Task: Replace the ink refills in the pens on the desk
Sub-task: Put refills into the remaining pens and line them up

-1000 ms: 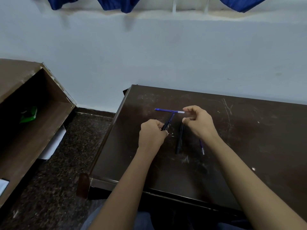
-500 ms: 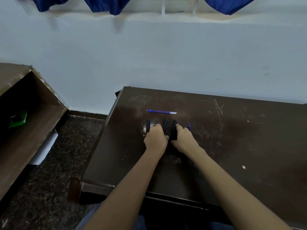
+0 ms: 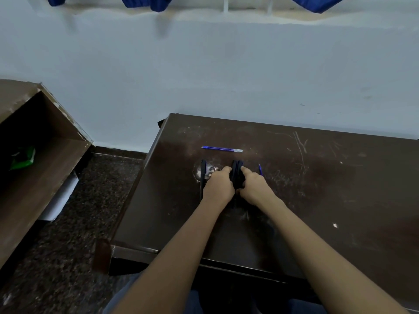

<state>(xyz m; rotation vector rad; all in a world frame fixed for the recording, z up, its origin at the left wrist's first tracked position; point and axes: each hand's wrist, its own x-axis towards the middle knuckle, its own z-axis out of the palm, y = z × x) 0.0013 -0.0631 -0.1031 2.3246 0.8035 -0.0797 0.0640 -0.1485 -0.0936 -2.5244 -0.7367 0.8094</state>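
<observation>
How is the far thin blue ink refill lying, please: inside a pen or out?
Out: the thin blue ink refill lies bare on the dark desk.

A: Refills?
B: One blue refill point(image 3: 222, 149) lies crosswise, farthest back on the bench point(image 3: 317, 189); a second refill point(image 3: 260, 169) shows its tip at right.
A: Pens?
B: One dark pen point(image 3: 202, 175) lies lengthwise at left; a dark pair point(image 3: 236, 171) lies side by side, touching.

We see dark brown desk point(image 3: 317, 200), top scratched and scuffed, with white worn patch point(image 3: 212, 170) toward left. On it we note:
- blue refill point(image 3: 222, 148) lying crosswise, nearer wall
- single pen point(image 3: 202, 177) lengthwise across patch
- dark pens point(image 3: 236, 175) bunched to its right
- second refill point(image 3: 260, 169) farther right, mostly hidden
- white speck point(image 3: 335, 225) well apart at right
</observation>
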